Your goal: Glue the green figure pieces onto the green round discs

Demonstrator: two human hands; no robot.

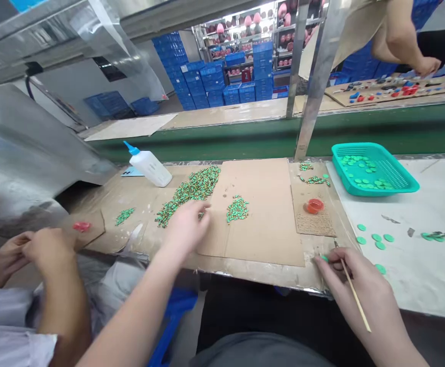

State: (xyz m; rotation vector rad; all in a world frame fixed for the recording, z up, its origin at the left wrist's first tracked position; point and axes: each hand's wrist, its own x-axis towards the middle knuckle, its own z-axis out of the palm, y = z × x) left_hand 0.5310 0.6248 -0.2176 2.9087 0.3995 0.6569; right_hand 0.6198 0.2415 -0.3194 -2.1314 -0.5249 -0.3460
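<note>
My left hand (pixel 187 224) reaches over the near edge of a large heap of small green-and-orange pieces (pixel 197 184). It is slightly blurred, with the thumb and forefinger apart. A smaller pile of the same pieces (pixel 238 209) lies to its right on a cardboard sheet (pixel 262 229). At the table's front edge my right hand (pixel 363 285) is closed round a thin brush (pixel 354 295) with a pale wooden handle. A green disc (pixel 324 258) shows at its thumb and fingertips. Beyond that hand, a small red cup (pixel 314 206) stands on a cardboard piece (pixel 316 227).
A turquoise basket (pixel 400 178) holds green discs, and several loose discs (pixel 377 238) lie nearer me. A white bottle (pixel 151 168) with a blue nozzle stands back left. A co-worker's hands (pixel 43 247) are at the left; another person's hand (pixel 426 66) works beyond the metal post (pixel 316 86).
</note>
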